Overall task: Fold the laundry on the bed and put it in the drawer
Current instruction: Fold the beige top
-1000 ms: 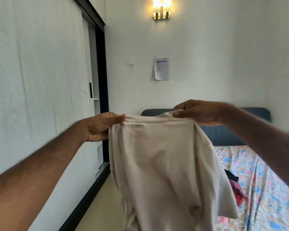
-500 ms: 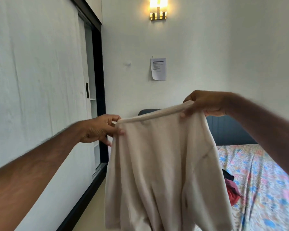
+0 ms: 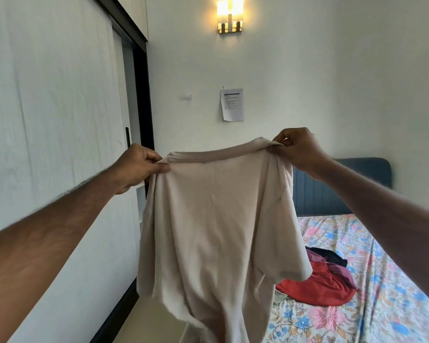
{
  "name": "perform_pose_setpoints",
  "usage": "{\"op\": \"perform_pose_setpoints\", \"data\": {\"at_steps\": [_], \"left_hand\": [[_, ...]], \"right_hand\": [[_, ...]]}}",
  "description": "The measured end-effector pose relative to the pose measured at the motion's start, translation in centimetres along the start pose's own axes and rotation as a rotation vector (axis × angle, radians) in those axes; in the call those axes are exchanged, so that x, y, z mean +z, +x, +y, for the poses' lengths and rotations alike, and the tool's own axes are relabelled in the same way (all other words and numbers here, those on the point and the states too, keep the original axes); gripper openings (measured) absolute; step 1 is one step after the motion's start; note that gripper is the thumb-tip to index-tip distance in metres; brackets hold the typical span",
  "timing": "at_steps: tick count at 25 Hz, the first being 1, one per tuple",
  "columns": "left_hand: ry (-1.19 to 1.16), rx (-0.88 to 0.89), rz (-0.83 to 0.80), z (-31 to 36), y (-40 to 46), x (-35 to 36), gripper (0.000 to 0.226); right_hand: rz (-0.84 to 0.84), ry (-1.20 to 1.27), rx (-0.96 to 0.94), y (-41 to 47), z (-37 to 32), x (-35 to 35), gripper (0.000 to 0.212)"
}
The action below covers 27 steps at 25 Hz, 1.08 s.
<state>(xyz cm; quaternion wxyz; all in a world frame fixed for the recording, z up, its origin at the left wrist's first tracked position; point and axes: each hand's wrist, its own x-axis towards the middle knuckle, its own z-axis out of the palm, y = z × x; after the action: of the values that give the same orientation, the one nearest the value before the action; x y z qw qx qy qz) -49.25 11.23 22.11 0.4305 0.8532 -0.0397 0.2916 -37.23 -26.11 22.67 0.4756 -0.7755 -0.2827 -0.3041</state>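
shirt [image 3: 216,224], beige, hangs in the air to the left of the bed [image 3: 394,305], its shoulders pinched by left hand [image 3: 136,167] and right hand [image 3: 297,149], likely held wide to square it before folding; other laundry [image 3: 325,280] lies on the bed.

The room is evenly and fairly brightly lit with soft, pale light, and shadows are faint. A wall lamp [image 3: 230,16] glows warm yellow at the top, blown out at its centre and casting a small halo on the wall around it. The wide-angle lens bends straight lines near the left edge, so the wardrobe door [image 3: 47,144] leans. The forearms at the lower corners look soft and slightly smeared. The paper sheet [image 3: 231,104] on the wall is too small to read.
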Motion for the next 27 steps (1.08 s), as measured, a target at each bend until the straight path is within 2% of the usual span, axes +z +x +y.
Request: {"op": "perform_pose_setpoints", "data": {"at_steps": [4, 5, 7, 10, 13, 16, 18, 20, 23, 25, 27], "left_hand": [[-0.241, -0.059, 0.034, 0.0, -0.8, -0.2, 0.019], [-0.286, -0.031, 0.078, 0.3, -0.7, 0.1, 0.017], [-0.303, 0.062, 0.173, 1.0, -0.3, 0.7, 0.017], [-0.171, 0.12, 0.139, 1.5, 0.3, 0.0, 0.031], [0.091, 0.143, 0.099, 0.6, 0.8, -1.4, 0.022], [0.039, 0.155, 0.315, 0.3, 0.3, -0.8, 0.019], [0.022, 0.191, 0.407, 0.5, -0.2, -0.7, 0.024], [0.075, 0.202, 0.348, 0.7, -0.5, -1.5, 0.027], [0.108, 0.26, 0.27, 0.8, -0.3, -1.3, 0.026], [0.126, 0.321, 0.341, 1.5, -0.1, -0.1, 0.027], [0.21, 0.4, 0.414, 2.2, -0.1, 0.5, 0.032]], "right_hand": [[-0.368, 0.117, 0.027, -0.6, -0.8, -1.7, 0.023], [-0.371, 0.09, 0.032, -0.4, -1.0, -2.1, 0.022], [-0.222, 0.136, 0.023, 0.1, -1.6, -1.9, 0.02], [-0.023, 0.444, 0.148, 0.3, -2.5, -0.5, 0.016], [-0.077, 0.493, 0.205, 0.2, -2.6, 0.3, 0.025], [-0.181, 0.366, 0.095, 0.0, -2.4, -0.7, 0.028], [-0.17, 0.057, 0.021, -0.2, -1.4, -1.4, 0.029], [-0.063, -0.093, 0.037, 0.1, -0.3, -2.0, 0.022], [0.143, 0.054, 0.127, 0.1, -0.4, -1.6, 0.014], [0.279, -0.127, 0.128, -0.6, -1.2, -0.2, 0.016], [0.38, -0.403, 0.015, -1.8, -1.5, 0.8, 0.018]]}}
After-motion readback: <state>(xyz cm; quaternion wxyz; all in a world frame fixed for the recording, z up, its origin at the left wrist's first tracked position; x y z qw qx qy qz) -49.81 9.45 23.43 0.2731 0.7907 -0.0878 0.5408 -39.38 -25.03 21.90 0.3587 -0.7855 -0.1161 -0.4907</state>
